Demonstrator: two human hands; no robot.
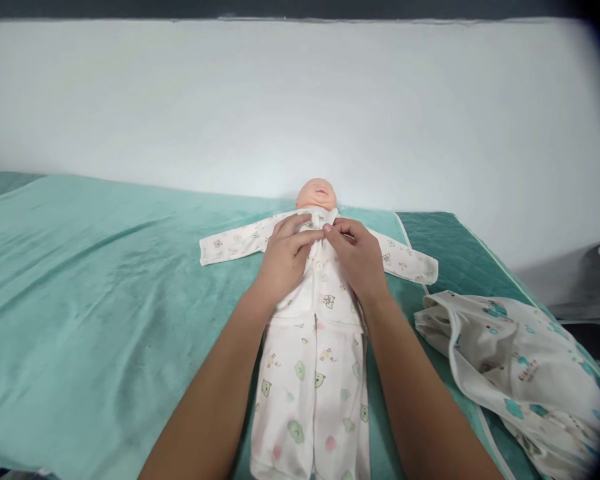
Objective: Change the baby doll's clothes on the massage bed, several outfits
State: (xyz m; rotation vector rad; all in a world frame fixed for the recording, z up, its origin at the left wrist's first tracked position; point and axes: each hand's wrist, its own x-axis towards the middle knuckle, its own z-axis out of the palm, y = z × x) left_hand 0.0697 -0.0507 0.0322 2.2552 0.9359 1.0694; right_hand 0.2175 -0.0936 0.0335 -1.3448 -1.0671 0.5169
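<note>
A baby doll [317, 193] lies on its back on a teal blanket [95, 280], dressed in a white printed shirt [325, 283] and matching trousers [313, 400]. Both my hands rest on the doll's chest. My left hand [286, 253] pinches the left edge of the shirt front near the collar. Beside it, my right hand [357, 257] pinches the other edge, fingertips meeting the left hand's at the top button. The doll's sleeves spread out to both sides.
A crumpled white cloth with teal prints [515, 367] lies at the right, on a darker quilted teal mat [460, 260]. A white wall [300, 100] rises behind the bed. The bed's right edge drops off near the cloth.
</note>
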